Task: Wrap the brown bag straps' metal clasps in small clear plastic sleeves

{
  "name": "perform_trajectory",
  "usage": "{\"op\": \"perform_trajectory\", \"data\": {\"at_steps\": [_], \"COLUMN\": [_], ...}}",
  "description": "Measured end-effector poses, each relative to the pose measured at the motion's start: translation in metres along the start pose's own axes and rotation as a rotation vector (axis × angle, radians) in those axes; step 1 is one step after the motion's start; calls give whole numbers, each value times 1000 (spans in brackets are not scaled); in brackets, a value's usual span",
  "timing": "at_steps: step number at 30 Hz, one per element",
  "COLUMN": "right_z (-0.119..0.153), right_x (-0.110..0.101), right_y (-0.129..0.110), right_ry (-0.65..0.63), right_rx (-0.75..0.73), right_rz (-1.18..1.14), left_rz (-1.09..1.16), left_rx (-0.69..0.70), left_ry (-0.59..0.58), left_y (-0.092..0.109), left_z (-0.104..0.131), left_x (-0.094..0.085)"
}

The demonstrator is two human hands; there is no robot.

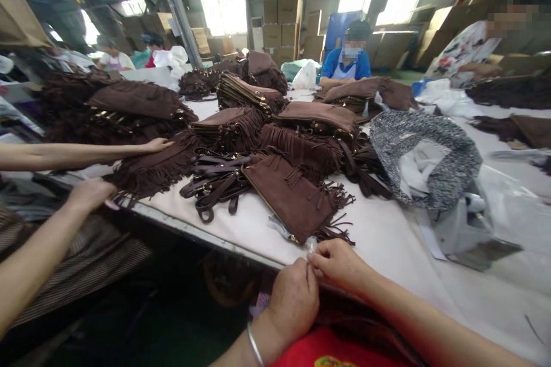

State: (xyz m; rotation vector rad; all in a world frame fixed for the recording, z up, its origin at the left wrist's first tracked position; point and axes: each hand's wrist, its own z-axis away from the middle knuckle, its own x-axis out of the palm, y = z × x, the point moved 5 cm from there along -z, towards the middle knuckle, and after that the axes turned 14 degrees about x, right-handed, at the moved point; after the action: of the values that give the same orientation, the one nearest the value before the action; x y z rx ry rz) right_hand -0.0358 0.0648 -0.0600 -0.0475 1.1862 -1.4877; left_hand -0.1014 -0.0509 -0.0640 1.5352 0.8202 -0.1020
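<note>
My left hand (296, 295), with a silver bangle at its wrist, is closed at the table's front edge. Its fingertips meet those of my right hand (338, 262), which pinches a small crumpled bit of clear plastic (310, 244). What sits inside the left fingers is hidden. Just beyond both hands lies a brown fringed pouch (293, 195), flat and turned at an angle, its gold zipper along the left side. The plastic is by the pouch's near corner; whether it is attached there I cannot tell. Dark brown straps (210, 183) with gold clasps lie left of the pouch.
Stacks of brown fringed pouches (318, 114) cover the table's middle. A grey knitted piece (426, 155) and plastic bags are at the right. From the left reach a co-worker's arms (86, 155), one hand on another fringed pouch (159, 166). A person in blue (348, 63) sits opposite.
</note>
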Motion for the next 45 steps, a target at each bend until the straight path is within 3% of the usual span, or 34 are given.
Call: {"op": "perform_trajectory", "data": {"at_steps": [7,14,20,22,27,36,40,45], "right_z": [1,4,22,28,29,31,32,31], "right_x": [0,2,4,2,4,7,9,23], "right_y": [4,1,5,8,21,25,27,34], "right_ry": [21,83,-93,-100,-32,82,81,-27], "right_rx": [72,75,85,102,200,134,157,238], "right_rz": [92,82,-103,-172,-355,-297,-302,-344], "left_rz": [-53,61,113,218,781,1281,1392,1314], "left_rx": [2,26,15,-88,-498,-736,-916,-1030], "left_ry": [-14,40,50,33,-33,7,14,-45], "left_y": [-9,-15,-2,-1,-7,-3,-2,-5], "left_z": [8,16,8,4,5,11,18,29], "left_x": [7,-1,-11,-9,10,19,25,30]}}
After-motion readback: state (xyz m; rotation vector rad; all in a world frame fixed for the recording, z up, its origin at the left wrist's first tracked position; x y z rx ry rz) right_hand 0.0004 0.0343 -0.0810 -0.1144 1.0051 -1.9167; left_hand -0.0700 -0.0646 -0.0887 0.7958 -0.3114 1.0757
